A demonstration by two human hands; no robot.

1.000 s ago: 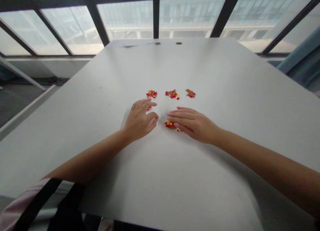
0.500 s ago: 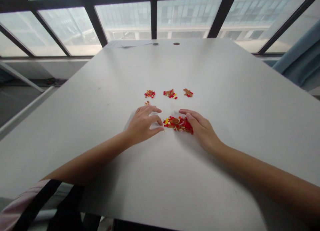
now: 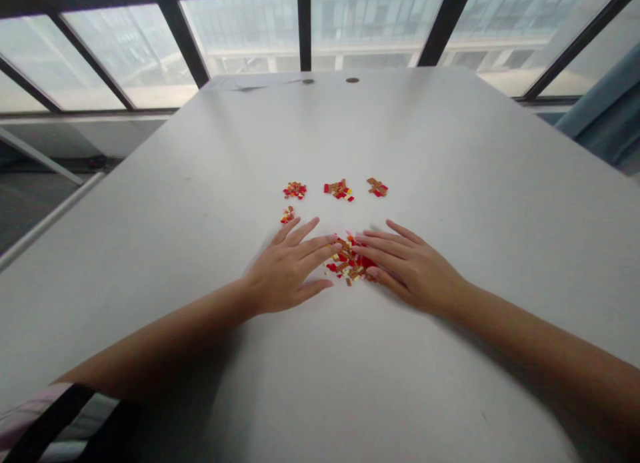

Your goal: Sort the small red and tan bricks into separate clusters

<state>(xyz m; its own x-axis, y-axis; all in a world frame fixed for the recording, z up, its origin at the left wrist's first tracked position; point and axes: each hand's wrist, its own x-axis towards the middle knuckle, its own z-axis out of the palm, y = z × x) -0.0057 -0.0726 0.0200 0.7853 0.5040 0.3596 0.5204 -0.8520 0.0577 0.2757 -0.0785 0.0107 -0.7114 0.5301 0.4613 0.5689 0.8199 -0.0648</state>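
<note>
The near brick pile [image 3: 345, 269] is partly covered, seemingly touched, by the outspread left hand [image 3: 286, 269] and right hand [image 3: 419, 268].

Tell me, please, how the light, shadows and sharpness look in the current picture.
Head view: bright windows at the back, the scene outside pale and washed out; head view: soft shadows on the white table beside both forearms; head view: small pieces between the left hand and right hand look soft, hard to tell apart singly.
</note>
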